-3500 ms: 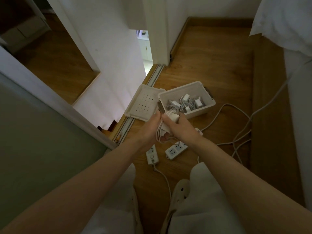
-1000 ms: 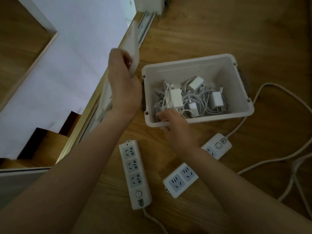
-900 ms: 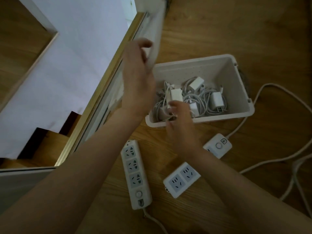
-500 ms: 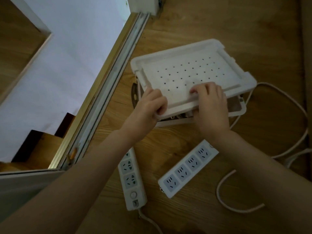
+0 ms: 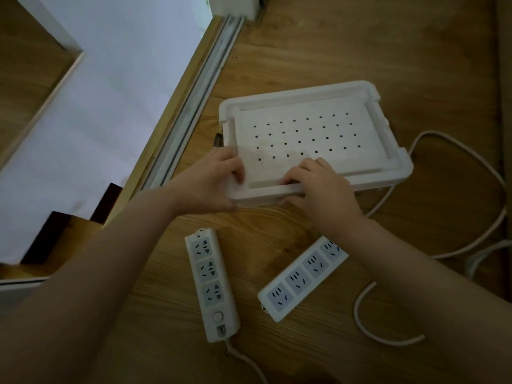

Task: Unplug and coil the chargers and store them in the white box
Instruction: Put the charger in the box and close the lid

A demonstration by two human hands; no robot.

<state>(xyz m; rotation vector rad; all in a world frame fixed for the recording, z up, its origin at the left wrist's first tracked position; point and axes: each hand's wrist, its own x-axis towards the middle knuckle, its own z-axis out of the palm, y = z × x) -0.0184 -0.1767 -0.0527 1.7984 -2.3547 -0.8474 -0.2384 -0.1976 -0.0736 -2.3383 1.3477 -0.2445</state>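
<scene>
Perforated lid (image 5: 304, 134), left hand (image 5: 210, 184) fingers clamped on corner, right hand (image 5: 324, 189) fingers curled over near rim, power strip (image 5: 212, 284) label unreadable.

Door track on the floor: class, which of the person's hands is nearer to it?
Left. The left hand grips a lid corner beside the door track; the right hand holds the lid edge farther from it.

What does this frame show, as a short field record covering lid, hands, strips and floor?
lid: white perforated plastic lid lying flat over the white plastic box, contents hidden
left hand: grips the lid's near-left corner
right hand: grips the lid's near edge
strips: long white three-socket power strip and white angled power strip on the wooden floor, visible sockets empty
cable: white cord looping right of the box
</scene>
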